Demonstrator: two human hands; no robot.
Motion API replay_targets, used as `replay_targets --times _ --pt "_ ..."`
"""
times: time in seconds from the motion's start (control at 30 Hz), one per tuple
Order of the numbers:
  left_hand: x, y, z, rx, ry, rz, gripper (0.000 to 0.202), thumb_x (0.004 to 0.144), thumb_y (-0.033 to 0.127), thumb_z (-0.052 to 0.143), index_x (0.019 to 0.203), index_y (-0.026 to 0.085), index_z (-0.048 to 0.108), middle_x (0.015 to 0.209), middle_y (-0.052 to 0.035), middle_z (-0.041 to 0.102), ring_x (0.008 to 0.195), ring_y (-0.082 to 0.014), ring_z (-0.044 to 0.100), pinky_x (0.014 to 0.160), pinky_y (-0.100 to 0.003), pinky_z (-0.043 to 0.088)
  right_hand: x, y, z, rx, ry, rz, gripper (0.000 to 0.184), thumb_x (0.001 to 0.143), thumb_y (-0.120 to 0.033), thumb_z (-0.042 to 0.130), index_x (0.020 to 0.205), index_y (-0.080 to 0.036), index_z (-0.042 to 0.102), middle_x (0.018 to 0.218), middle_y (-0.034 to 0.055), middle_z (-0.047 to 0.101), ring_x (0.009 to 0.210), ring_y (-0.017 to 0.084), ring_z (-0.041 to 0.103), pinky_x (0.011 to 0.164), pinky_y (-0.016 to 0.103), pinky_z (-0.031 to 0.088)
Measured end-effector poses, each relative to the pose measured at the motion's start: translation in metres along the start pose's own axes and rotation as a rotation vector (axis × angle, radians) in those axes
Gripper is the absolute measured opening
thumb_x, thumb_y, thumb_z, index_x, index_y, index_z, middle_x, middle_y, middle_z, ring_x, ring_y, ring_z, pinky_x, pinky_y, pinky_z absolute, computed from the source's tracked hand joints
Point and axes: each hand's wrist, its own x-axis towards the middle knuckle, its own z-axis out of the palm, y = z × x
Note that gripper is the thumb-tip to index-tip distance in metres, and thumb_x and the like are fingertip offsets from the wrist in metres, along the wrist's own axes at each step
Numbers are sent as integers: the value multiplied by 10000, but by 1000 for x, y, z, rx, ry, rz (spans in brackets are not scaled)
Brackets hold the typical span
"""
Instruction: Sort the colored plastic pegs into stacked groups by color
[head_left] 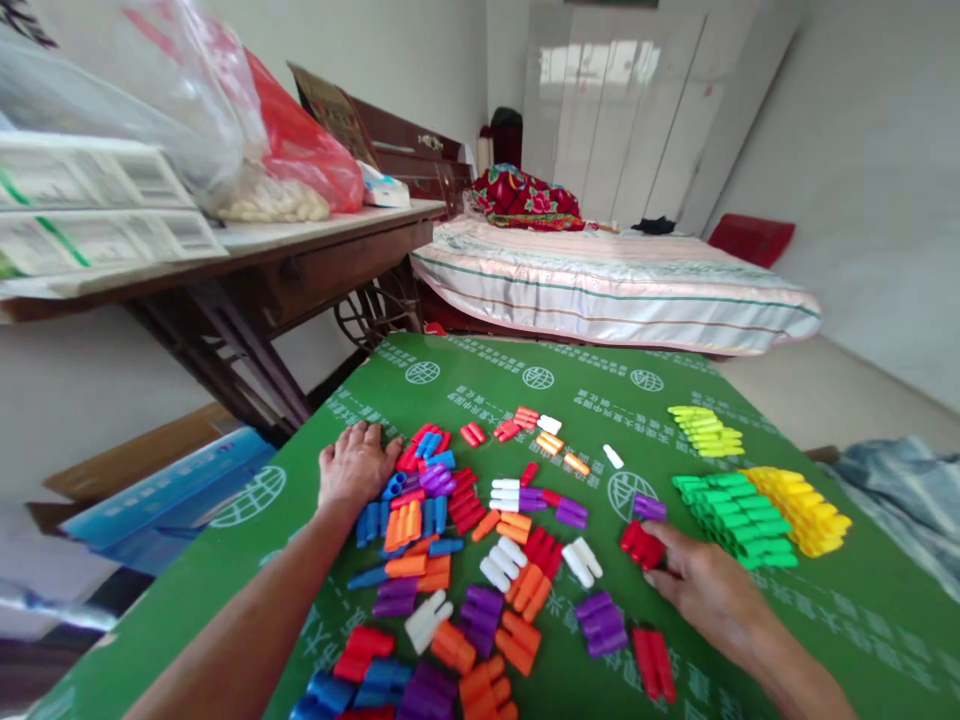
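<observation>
A green board (480, 390) carries a scatter of small plastic tube pieces in red, blue, orange, purple and white (480, 560). My left hand (356, 468) rests palm down at the left edge of the pile, fingers curled over blue and red pieces. My right hand (701, 585) lies to the right of the pile, its fingertips touching a red cluster (642, 545); a purple piece (649, 507) lies just beyond. Sorted rows sit at the right: green (739, 515), yellow (802, 510) and lime (705, 430).
A dark wooden table (315, 255) with plastic bags and boxes stands at the left. A bed (600, 285) with a striped cover lies behind the board. Blue cloth (900, 500) lies at the right, a blue box (172, 480) on the floor at the left.
</observation>
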Motion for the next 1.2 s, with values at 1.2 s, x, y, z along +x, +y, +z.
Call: replay_targets --times 1.2 --pt "8 -1 -2 5 -33 -9 577 873 484 254 1284 127 446 1417 -151 419 1328 -311 320 1041 -494 293 52 -41 -67 -300 -320 -317 251 708 -433 642 849 -226 639 693 -6 662 648 169 624 535 234 322"
